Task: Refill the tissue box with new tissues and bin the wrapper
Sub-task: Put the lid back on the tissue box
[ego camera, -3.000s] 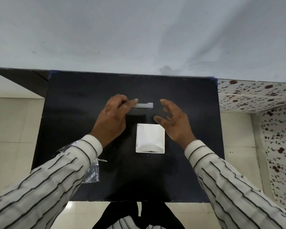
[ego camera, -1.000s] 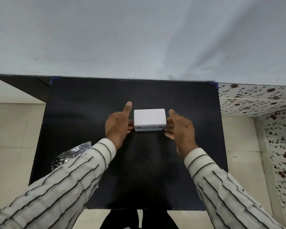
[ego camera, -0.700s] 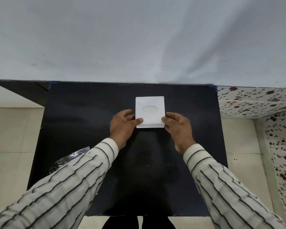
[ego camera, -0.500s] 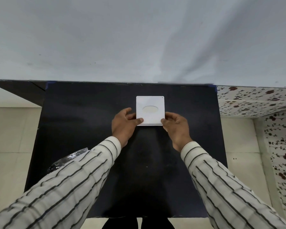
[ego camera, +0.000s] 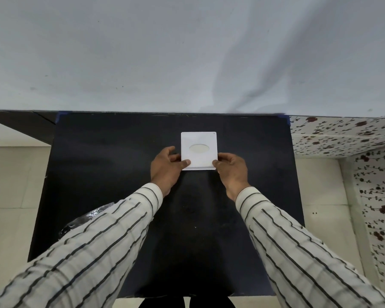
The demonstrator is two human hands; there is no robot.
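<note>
Surface (ego camera: 102, 174) first: one black top fills most of the head view, set against a pale grey wall (ego camera: 187, 52), with cream floor tiles (ego camera: 11, 185) to the left and floral-patterned tiling (ego camera: 342, 138) to the right. Two arms in cream sleeves (ego camera: 93, 247) with dark stripes reach in from the near edge. One white tissue box (ego camera: 198, 141) lies flat toward the far middle of the surface, its top face up with an oval opening in the centre. The left hand (ego camera: 165, 170) holds the box's near-left corner, thumb pressed on the top face and the other fingers (ego camera: 168, 151) curled against the left side. The right hand (ego camera: 232, 170) holds the near-right corner the same way, its thumb on the top edge and its fingers (ego camera: 226, 155) bent along the right side. Both hands pinch the box between them. One crumpled clear plastic wrapper (ego camera: 85, 218) lies near the left edge of the surface, well apart from the box and partly hidden under the left sleeve. Nothing stands between the hands and the box.
</note>
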